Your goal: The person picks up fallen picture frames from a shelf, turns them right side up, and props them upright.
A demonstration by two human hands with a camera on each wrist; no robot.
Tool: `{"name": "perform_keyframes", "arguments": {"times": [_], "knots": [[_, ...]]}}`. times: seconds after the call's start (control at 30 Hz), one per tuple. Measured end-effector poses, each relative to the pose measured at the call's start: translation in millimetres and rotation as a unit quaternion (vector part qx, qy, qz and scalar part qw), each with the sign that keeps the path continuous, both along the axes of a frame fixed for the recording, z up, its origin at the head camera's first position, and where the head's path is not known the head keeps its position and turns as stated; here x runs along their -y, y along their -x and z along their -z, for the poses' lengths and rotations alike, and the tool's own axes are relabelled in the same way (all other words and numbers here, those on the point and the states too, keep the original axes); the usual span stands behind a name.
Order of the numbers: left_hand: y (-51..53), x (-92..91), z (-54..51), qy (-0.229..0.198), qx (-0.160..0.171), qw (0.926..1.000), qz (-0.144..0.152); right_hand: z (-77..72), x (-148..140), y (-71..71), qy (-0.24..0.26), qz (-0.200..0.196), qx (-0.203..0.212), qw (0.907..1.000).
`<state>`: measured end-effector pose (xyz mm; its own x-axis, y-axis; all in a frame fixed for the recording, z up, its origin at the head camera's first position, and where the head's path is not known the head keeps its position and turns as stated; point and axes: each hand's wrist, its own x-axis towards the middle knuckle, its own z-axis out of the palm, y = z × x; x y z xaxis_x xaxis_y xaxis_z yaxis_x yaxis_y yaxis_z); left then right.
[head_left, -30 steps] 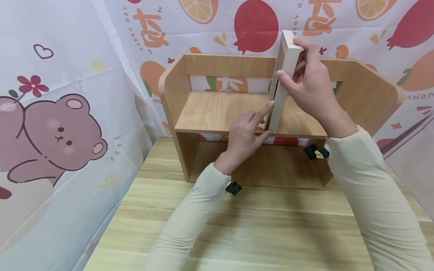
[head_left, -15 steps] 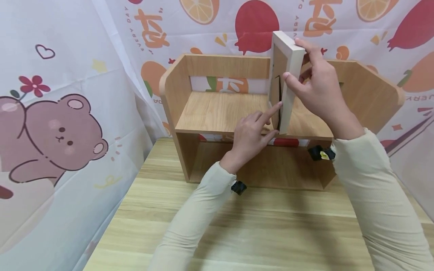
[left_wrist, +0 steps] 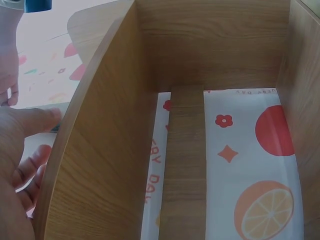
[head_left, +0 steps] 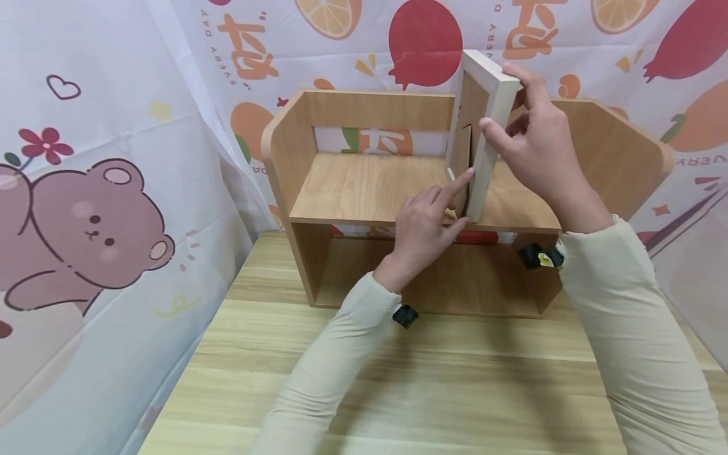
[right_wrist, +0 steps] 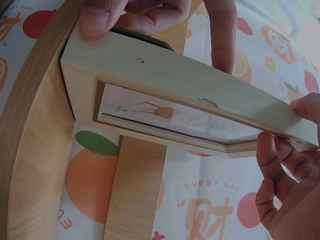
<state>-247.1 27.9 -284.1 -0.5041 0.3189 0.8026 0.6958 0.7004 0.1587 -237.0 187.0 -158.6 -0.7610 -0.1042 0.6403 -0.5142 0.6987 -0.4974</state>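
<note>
One pale picture frame (head_left: 485, 167) is up on end at the front edge of the upper shelf (head_left: 364, 183), right of the middle of the wooden shelf unit (head_left: 381, 110). Long side runs upwards, top leaning a bit to the person's right, and the bottom corner looks like it touches the board.

It all hinges on the frame sitting between the hands, so neither is really nearer. The right hand (head_left: 540, 136) has it up high, thumb on the near edge, fingers round the far side, definitely gripping. The left hand (head_left: 423, 221) is low on the other side, straight index fingertip touching the near edge and thumb by the bottom corner. Can't tell if that's a real grip or just a touch.

Fun bit: the head view only gives you the brown backing (head_left: 473, 101) and a dark-edged flap (head_left: 463, 164). Right wrist view gets the front, with a printed picture (right_wrist: 200, 120) inside. Left wrist mostly stares into the lower compartment (left_wrist: 105, 135).
</note>
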Motion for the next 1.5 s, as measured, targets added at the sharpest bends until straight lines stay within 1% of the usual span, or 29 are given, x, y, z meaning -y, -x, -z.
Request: {"name": "perform_keyframes", "arguments": {"times": [0.17, 0.37, 0.57, 0.87, 1.03, 1.2, 1.33, 1.5], "knots": [[1.0, 1.0, -0.7, 0.002, 0.008, 1.0, 0.0, 0.2, 0, 2.0, 0.004, 0.0, 0.008, 1.0], [2.0, 5.0, -2.7, 0.002, 0.033, 0.9994, 0.013, -0.5, 1, 2.2, 0.001, 0.001, 0.015, 0.9999], [2.1, 7.6, -6.0, -0.011, 0.061, 0.9976, 0.03, -1.2, 1, 2.4, 0.014, -0.003, 0.021, 0.9997], [2.7, 7.2, -6.8, -0.028, 0.086, 0.9954, 0.033, 1.2, -1, 2.6, 0.027, -0.007, 0.023, 0.9993], [1.5, 7.9, -9.4, -0.035, 0.111, 0.9926, 0.034, 1.2, 0, 2.3, 0.022, -0.01, 0.017, 0.9996], [0.0, 12.6, -13.0, -0.035, 0.141, 0.9881, 0.051, 1.3, 1, 2.3, 0.018, -0.012, 0.018, 0.9996], [0.9, 19.6, -17.0, -0.026, 0.167, 0.9837, 0.062, 0.5, 1, 2.0, 0.005, -0.012, 0.017, 0.9998], [2.7, 28.0, -21.9, -0.02, 0.178, 0.9816, 0.064, -0.9, 1, 1.7, -0.015, -0.008, 0.017, 0.9997]]}}
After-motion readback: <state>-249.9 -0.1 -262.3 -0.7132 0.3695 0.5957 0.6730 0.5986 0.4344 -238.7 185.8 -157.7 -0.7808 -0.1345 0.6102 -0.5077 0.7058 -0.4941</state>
